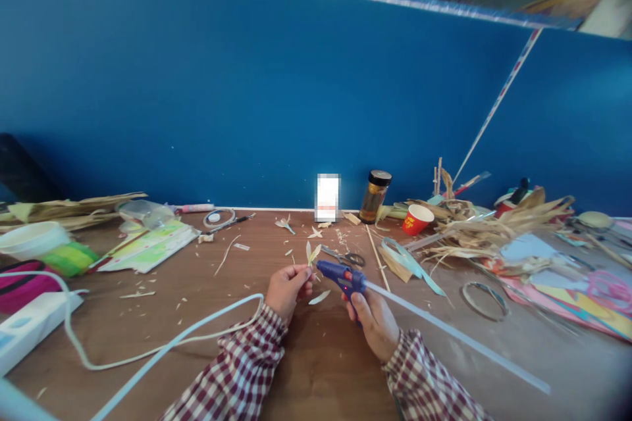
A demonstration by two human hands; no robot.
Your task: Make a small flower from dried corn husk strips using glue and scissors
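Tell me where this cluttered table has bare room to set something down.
Mostly bare wood: between the sheet and the scissors; inside the cord loop beside the left hand pinching a leaf; below the glue stick of the glue gun in the right hand. Crowded: husks and cup at right.

I note: glue gun [340, 274] smooth blue plastic; worktop [320, 368] matt brown wood; my sleeves [237, 375] checked woven cloth; far-right husks [474, 227] dry, fibrous.

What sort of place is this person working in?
Most likely a handicraft workbench. The right hand holds a blue glue gun, the left hand pinches small pale leaf pieces, and scissors and a heap of dried husks litter the wooden table.
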